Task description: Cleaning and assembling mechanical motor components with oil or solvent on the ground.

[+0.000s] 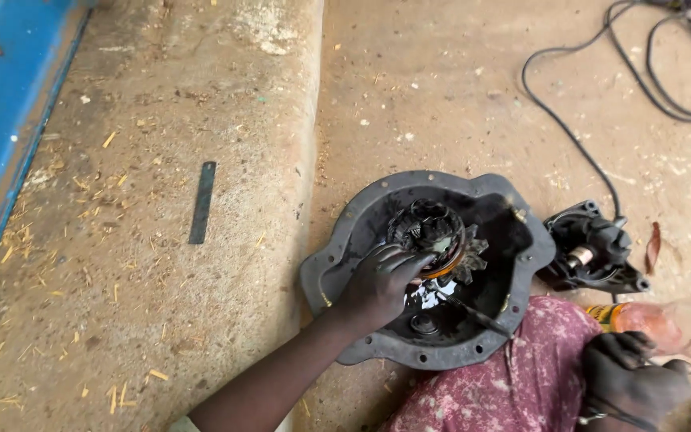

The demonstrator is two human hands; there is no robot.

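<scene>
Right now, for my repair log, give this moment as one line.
left hand: on greasy gear assembly | in: black housing cover | right hand: holds plastic bottle | ground: dirt

Two hands: left (381,284), right (629,380). One housing (345,256). One gear (433,232) inside it. One bottle (657,324). One black motor part (593,248). One cable (601,96). One flat strip (202,202).

Bare concrete (161,264) left of housing (337,264): open passage. Right side crowded: black motor part (597,252), cable (569,132), bottle (649,324).
</scene>
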